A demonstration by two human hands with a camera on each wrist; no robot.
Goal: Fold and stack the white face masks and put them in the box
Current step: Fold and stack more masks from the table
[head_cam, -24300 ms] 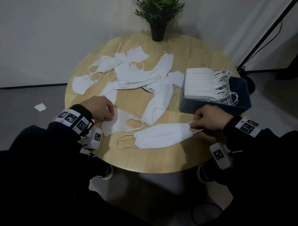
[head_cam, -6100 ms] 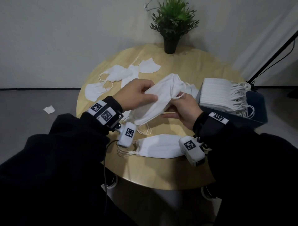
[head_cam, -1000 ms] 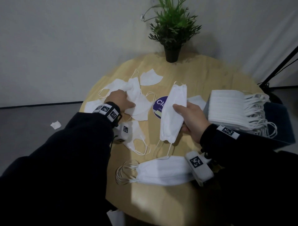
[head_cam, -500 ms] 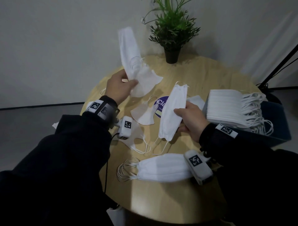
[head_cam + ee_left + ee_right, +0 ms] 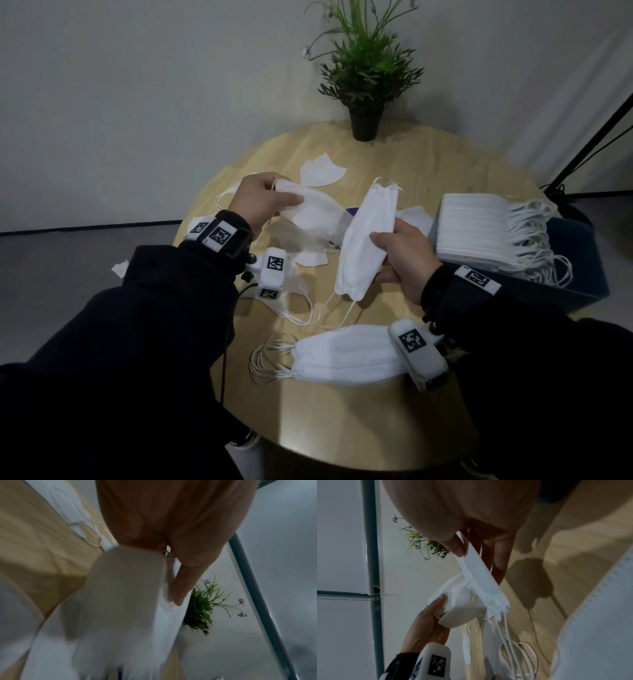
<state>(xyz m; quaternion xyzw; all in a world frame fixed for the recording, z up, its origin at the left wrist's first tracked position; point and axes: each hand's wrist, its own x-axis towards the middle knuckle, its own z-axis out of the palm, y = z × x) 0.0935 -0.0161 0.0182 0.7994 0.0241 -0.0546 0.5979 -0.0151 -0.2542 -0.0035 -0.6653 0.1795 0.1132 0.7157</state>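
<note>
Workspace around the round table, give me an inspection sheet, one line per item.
Surface: round wooden table, a purple sticker partly hidden by masks.
Job's things: folded mask stack near the front edge; blue box at right, packed with masks; loose masks toward the back.
Clutter: potted plant at the far edge; white scrap on the floor.
Grips: left hand holds an unfolded mask; right hand holds a folded mask upright.
Cables: black cord by the left sleeve.
Surroundings: pale wall, grey floor, dark stand at right.
</note>
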